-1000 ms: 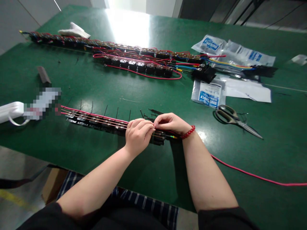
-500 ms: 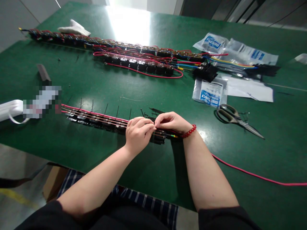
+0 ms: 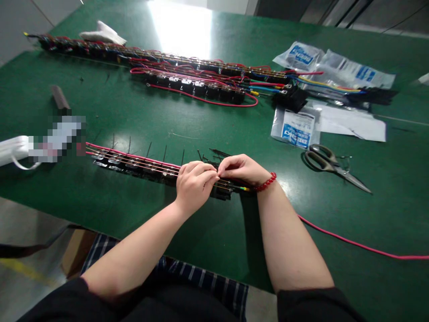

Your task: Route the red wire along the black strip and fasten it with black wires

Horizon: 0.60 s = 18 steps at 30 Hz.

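Observation:
A long black strip assembly (image 3: 140,169) with metal rods and red wire (image 3: 117,148) along it lies on the green table. Thin black cable ties (image 3: 149,150) stick up at intervals from its far side. Over its right part, my left hand (image 3: 194,185) is closed in a pinch. Fingertip to fingertip with it, my right hand (image 3: 246,170) pinches at the same spot. Whatever sits between the fingers is too small to make out. More loose black ties (image 3: 219,153) lie just behind my right hand. A yellow-green wire end (image 3: 244,188) shows under the right wrist.
Scissors (image 3: 335,167) lie to the right, near plastic bags with blue labels (image 3: 298,127) and white paper (image 3: 355,123). Longer wired strips (image 3: 201,67) stretch across the back. A white cloth (image 3: 102,33) lies behind them. Red cable (image 3: 351,246) runs off right.
The view has shifted slightly. Both hands keep their pinch at the same place on the strip, with hardly any movement.

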Each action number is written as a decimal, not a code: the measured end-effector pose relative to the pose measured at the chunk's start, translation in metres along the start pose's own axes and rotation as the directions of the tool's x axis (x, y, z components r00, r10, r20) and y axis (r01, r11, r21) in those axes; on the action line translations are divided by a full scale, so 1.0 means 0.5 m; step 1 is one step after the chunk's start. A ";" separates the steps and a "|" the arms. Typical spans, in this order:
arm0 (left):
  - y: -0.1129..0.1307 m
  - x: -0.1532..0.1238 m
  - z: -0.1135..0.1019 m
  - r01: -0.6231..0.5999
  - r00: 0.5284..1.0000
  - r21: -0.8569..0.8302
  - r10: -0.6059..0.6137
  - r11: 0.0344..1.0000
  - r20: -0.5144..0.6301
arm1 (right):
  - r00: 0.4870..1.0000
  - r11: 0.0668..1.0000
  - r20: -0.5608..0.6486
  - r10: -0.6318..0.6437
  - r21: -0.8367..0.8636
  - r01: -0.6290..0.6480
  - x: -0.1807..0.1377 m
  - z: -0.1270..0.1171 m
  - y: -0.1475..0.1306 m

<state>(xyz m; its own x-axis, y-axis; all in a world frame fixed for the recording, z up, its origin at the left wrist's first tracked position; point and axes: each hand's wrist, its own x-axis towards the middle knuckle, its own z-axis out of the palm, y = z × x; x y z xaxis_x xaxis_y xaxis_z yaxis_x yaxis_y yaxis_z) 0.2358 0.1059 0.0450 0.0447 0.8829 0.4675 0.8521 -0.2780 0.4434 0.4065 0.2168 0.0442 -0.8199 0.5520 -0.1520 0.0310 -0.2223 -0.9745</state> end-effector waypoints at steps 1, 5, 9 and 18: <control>0.000 0.000 -0.001 0.000 1.000 0.002 0.000 1.000 0.004 | 1.000 1.000 0.000 0.005 0.001 -0.005 0.000 0.000 0.000; -0.001 0.003 -0.005 0.023 0.999 0.005 -0.023 1.000 0.040 | 1.000 1.000 -0.003 0.018 0.016 -0.018 0.000 0.000 0.001; -0.002 0.009 -0.012 0.050 0.994 -0.016 -0.048 0.999 0.100 | 1.000 0.999 0.007 0.008 0.040 -0.008 0.000 0.000 0.003; -0.001 0.016 -0.015 0.087 0.985 -0.028 -0.082 0.996 0.149 | 1.000 0.998 -0.020 -0.024 0.062 0.025 0.000 0.003 0.006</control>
<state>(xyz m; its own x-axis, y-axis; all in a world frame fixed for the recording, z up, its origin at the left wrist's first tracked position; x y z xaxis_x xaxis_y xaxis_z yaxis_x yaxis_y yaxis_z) 0.2316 0.1103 0.0543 0.0517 0.9491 0.3106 0.8378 -0.2105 0.5037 0.4057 0.2151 0.0415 -0.8086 0.5734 -0.1318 -0.0255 -0.2580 -0.9658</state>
